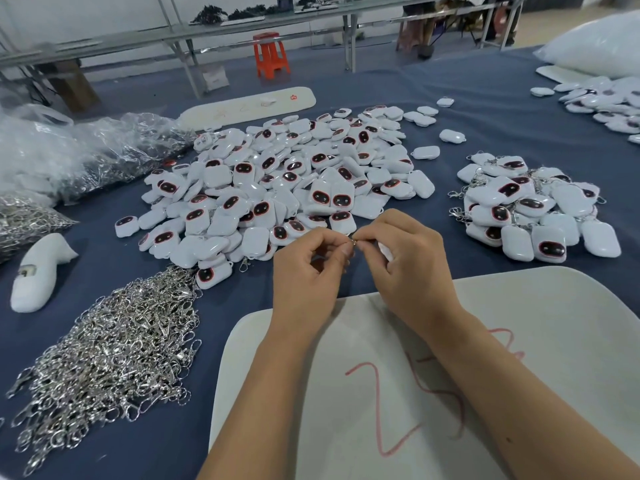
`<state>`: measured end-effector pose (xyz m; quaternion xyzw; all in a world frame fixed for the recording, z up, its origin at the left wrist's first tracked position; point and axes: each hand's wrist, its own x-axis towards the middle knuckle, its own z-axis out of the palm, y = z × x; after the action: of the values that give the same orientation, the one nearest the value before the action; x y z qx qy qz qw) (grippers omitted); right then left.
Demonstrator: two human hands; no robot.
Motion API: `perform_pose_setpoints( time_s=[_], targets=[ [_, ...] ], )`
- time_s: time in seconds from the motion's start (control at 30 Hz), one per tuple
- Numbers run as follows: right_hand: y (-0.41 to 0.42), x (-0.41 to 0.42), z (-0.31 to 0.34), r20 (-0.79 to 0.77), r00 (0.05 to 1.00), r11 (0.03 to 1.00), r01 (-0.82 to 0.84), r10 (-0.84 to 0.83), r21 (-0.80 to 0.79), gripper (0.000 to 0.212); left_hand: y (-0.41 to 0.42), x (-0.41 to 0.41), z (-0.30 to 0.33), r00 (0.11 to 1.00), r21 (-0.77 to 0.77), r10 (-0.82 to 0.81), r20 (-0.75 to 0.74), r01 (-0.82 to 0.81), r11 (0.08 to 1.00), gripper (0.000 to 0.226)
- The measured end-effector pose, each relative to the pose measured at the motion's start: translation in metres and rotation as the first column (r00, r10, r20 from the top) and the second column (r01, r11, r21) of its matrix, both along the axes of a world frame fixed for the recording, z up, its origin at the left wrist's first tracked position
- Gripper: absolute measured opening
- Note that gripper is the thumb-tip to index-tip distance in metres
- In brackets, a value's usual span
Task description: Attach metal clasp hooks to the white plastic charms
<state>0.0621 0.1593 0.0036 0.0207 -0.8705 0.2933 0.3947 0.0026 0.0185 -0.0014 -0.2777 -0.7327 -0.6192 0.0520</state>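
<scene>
My left hand (pixel 308 271) and my right hand (pixel 408 265) meet above the blue table, fingertips together. Between them they pinch a small metal clasp hook (pixel 354 241). My right hand also holds a white plastic charm (pixel 385 251), mostly hidden in the palm. A big pile of loose white charms with dark oval faces (pixel 277 181) lies just beyond my hands. A heap of silver clasp hooks (pixel 114 344) spreads at the left. A smaller pile of charms with hooks on them (pixel 533 206) sits at the right.
A white foam board with red scribbles (pixel 450 393) lies under my forearms. Clear bags of hooks (pixel 86 150) sit at the far left, next to a white foam piece (pixel 38 271). More charms (pixel 606 102) and a white bag lie far right. Another foam board (pixel 249 105) lies behind the pile.
</scene>
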Motion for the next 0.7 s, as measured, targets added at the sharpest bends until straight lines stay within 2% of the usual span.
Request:
perform_pose_setpoints(
  time_s=[0.27, 0.4, 0.7],
  targets=[
    [0.0019, 0.0000, 0.0016, 0.047, 0.998, 0.999, -0.036, 0.035, 0.020, 0.011, -0.0004, -0.0029, -0.0027, 1.000, -0.084, -0.019, -0.014, 0.017, 0.996, 0.017],
    [0.0007, -0.0001, 0.0005, 0.043, 0.999, 1.000, -0.019, 0.019, 0.004, 0.012, -0.0014, -0.0034, -0.0018, 0.999, -0.026, -0.027, 0.020, 0.027, 0.999, 0.014],
    [0.0017, 0.0003, 0.0001, 0.043, 0.999, 1.000, -0.013, 0.012, 0.004, 0.011, -0.0015, -0.0031, -0.0016, 0.997, -0.108, -0.034, -0.064, 0.027, 0.994, 0.015]
  ],
)
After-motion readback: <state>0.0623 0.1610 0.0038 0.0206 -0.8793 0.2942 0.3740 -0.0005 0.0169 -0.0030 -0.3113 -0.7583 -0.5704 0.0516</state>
